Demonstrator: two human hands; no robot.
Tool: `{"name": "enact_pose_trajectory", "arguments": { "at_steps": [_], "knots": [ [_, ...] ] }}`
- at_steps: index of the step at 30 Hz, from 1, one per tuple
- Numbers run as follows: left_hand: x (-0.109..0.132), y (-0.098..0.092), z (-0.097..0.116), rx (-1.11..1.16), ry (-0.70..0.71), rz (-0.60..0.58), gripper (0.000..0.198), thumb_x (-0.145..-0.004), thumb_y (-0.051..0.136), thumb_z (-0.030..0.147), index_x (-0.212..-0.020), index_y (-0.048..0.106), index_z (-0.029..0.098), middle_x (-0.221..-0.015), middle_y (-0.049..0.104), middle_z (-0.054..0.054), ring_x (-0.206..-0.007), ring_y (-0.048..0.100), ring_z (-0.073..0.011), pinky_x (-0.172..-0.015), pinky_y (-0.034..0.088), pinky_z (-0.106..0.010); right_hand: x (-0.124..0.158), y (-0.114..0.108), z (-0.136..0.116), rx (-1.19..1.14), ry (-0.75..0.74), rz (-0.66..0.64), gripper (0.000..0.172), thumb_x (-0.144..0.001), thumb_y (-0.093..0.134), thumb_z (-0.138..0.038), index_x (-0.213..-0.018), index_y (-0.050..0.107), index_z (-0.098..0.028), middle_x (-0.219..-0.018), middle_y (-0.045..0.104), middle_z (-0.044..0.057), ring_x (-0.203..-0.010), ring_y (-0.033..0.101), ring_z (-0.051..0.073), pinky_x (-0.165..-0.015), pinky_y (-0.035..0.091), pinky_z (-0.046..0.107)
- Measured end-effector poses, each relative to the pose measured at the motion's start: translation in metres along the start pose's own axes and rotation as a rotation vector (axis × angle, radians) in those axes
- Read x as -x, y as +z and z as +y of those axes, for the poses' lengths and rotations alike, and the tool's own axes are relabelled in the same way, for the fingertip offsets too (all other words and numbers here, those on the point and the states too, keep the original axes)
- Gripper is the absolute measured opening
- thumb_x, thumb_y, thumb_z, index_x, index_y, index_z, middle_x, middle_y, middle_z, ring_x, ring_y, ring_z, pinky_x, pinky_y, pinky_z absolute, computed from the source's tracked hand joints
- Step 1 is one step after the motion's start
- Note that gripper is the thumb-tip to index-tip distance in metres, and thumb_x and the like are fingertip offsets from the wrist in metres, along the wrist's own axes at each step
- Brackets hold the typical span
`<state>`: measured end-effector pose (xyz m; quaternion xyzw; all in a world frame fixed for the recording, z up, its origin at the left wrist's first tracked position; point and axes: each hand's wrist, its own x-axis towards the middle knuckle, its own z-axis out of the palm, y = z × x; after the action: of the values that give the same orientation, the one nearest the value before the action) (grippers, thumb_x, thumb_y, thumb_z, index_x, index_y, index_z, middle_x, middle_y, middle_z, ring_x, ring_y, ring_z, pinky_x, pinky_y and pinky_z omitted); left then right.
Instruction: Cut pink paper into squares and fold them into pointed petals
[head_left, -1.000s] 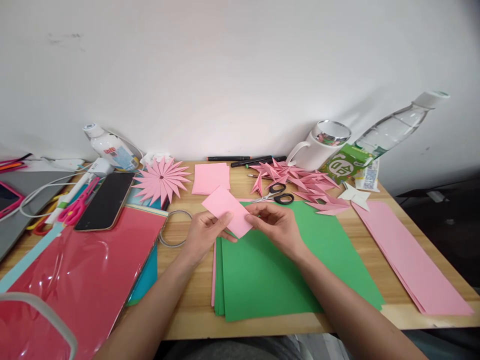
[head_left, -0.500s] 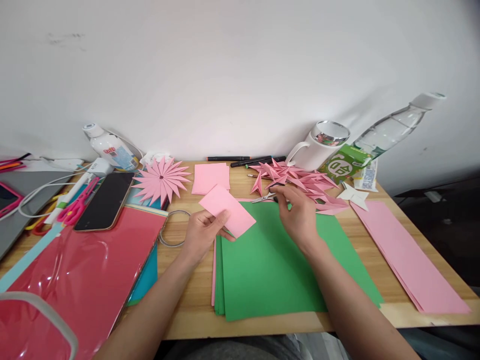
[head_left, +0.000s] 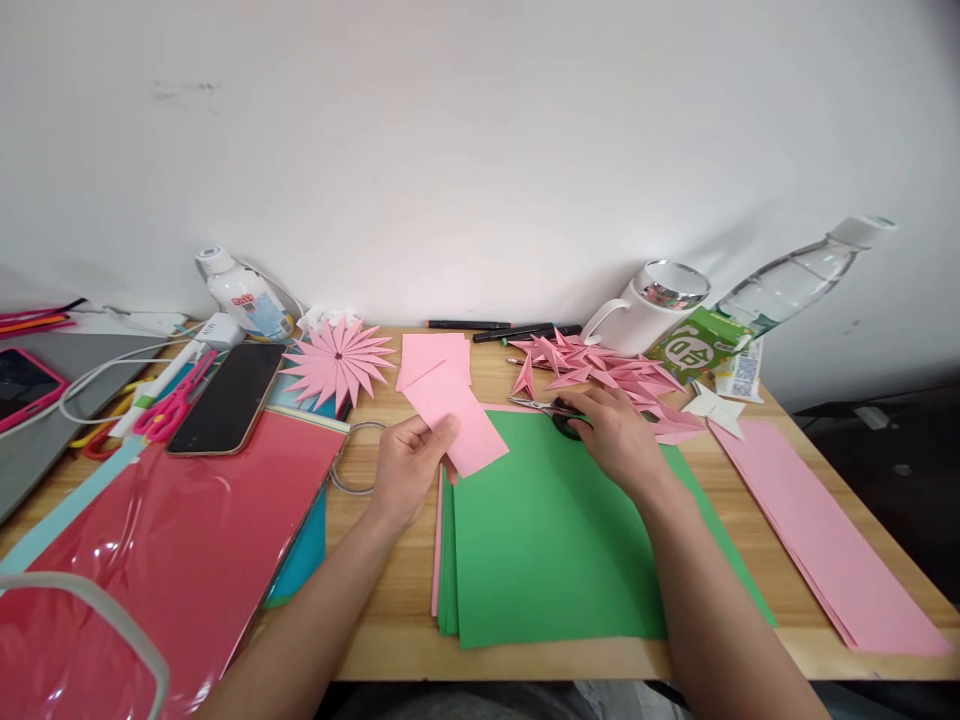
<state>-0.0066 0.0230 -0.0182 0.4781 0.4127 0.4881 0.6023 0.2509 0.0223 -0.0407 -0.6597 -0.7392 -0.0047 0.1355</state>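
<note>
Left fingers (head_left: 448,431) clamped on paper (head_left: 466,418); I couldn't tell if right fingers (head_left: 583,402) gripped scissors (head_left: 552,408), whose drag risked snagging folded pieces (head_left: 626,371).

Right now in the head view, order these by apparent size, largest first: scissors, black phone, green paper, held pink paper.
1. Green paper
2. Pink paper in the left hand and black phone: too alike to rank
3. Scissors, partly hidden by the right hand

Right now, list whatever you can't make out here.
All in the head view:
Scissors: handles partly behind the right hand; grip unclear.
Left hand: some fingers behind the held pink paper.
Pink-cased device: cut off by the left edge.
White bottle: finer label print too small.
</note>
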Motion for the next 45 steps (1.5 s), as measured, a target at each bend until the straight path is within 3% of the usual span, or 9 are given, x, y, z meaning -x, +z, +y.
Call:
{"name": "enact_pose_trajectory", "arguments": {
  "at_steps": [3, 7, 11, 14, 24, 28, 39, 45],
  "knots": [
    [0.0, -0.001, 0.0, 0.002, 0.005, 0.0, 0.026, -0.078, 0.064, 0.036, -0.065, 0.065, 0.013, -0.056, 0.063, -0.001, -0.042, 0.055, -0.0105, -0.036, 0.044, -0.02, 0.0, -0.008, -0.003, -0.185, 0.001, 0.002, 0.029, -0.08, 0.056, -0.02, -0.107, 0.066, -0.02, -0.1, 0.068, 0.01, -0.098, 0.059, 0.031, -0.081, 0.048, 0.047],
    [0.0, -0.001, 0.0, 0.039, -0.011, 0.015, 0.024, -0.077, 0.065, 0.036, -0.073, 0.069, 0.014, -0.065, 0.068, -0.003, -0.045, 0.059, -0.0128, -0.037, 0.048, -0.022, 0.0, -0.022, -0.013, -0.713, 0.104, 0.007, 0.028, -0.083, 0.057, -0.034, -0.107, 0.065, -0.022, -0.096, 0.069, 0.007, -0.089, 0.063, 0.024, -0.077, 0.05, 0.04],
    [-0.001, 0.001, 0.001, 0.065, -0.024, 0.041, 0.025, -0.073, 0.068, 0.038, -0.075, 0.071, 0.013, -0.067, 0.069, -0.005, -0.049, 0.062, -0.0148, -0.037, 0.052, -0.024, 0.0, -0.031, -0.026, -1.271, 0.132, -0.045, 0.037, -0.083, 0.059, -0.044, -0.111, 0.062, -0.021, -0.093, 0.068, 0.008, -0.079, 0.062, 0.019, -0.075, 0.05, 0.036],
    [-0.001, 0.003, 0.002, 0.09, -0.034, 0.06, 0.027, -0.071, 0.07, 0.039, -0.075, 0.071, 0.012, -0.068, 0.07, -0.005, -0.052, 0.064, -0.0162, -0.038, 0.053, -0.024, 0.001, -0.027, -0.039, -1.445, 0.148, -0.124, 0.047, -0.076, 0.067, -0.046, -0.114, 0.059, -0.022, -0.095, 0.067, 0.008, -0.074, 0.06, 0.016, -0.073, 0.05, 0.035],
    [0.0, 0.011, 0.001, 0.179, -0.157, -0.014, 0.029, -0.07, 0.072, 0.038, -0.071, 0.071, 0.009, -0.077, 0.072, -0.01, -0.063, 0.067, -0.0202, -0.05, 0.057, -0.029, 0.01, -0.008, -0.079, -1.528, 0.24, -0.13, 0.052, -0.056, 0.083, -0.028, -0.102, 0.06, -0.022, -0.079, 0.063, -0.001, -0.072, 0.059, 0.014, -0.067, 0.049, 0.027],
    [-0.001, 0.012, 0.002, 0.198, -0.186, -0.032, 0.03, -0.071, 0.071, 0.038, -0.075, 0.07, 0.008, -0.082, 0.072, -0.012, -0.068, 0.068, -0.0212, -0.049, 0.056, -0.027, 0.011, -0.01, -0.08, -1.511, 0.305, -0.099, 0.044, -0.058, 0.082, -0.028, -0.097, 0.061, -0.021, -0.073, 0.062, -0.002, -0.064, 0.055, 0.012, -0.06, 0.046, 0.025],
    [-0.005, 0.007, 0.011, 0.436, -0.318, -0.012, 0.027, -0.073, 0.071, 0.037, -0.083, 0.066, 0.012, -0.076, 0.073, -0.008, -0.068, 0.069, -0.0194, -0.063, 0.059, -0.035, 0.009, -0.015, -0.08, -1.536, 0.391, -0.104, 0.048, -0.053, 0.082, -0.029, -0.094, 0.061, -0.019, -0.069, 0.062, -0.003, -0.058, 0.052, 0.011, -0.055, 0.044, 0.023],
    [-0.004, 0.008, 0.011, 0.434, -0.297, 0.013, 0.025, -0.071, 0.073, 0.035, -0.072, 0.065, 0.011, -0.07, 0.072, -0.007, -0.066, 0.069, -0.0192, -0.073, 0.058, -0.042, 0.009, -0.014, -0.079, -1.478, 0.356, -0.066, 0.047, -0.057, 0.08, -0.035, -0.096, 0.06, -0.019, -0.073, 0.063, -0.001, -0.061, 0.054, 0.012, -0.056, 0.046, 0.025]
  ]
}}
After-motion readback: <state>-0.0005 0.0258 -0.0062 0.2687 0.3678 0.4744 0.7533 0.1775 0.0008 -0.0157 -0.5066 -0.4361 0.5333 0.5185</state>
